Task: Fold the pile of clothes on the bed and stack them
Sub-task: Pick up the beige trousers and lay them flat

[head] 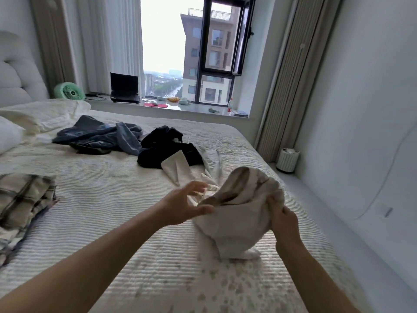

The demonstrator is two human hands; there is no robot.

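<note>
My right hand point(282, 216) grips the edge of a pale beige garment point(237, 213), lifted above the bed point(112, 199) with its lower end touching the cover. My left hand point(185, 204) is beside it on the left, fingers spread and relaxed, thumb touching the cloth. Behind the garment lie a black garment point(162, 147), a white-grey garment point(180, 170) and a blue denim piece point(101, 136), all unfolded. A folded plaid stack point(20, 197) sits at the bed's left edge.
Pillows and a crumpled duvet point(33, 118) lie at the bed's head, far left. The window sill holds a laptop point(124, 90), a green fan point(70, 92) and small items. A white bin point(287, 160) stands on the floor to the right of the bed.
</note>
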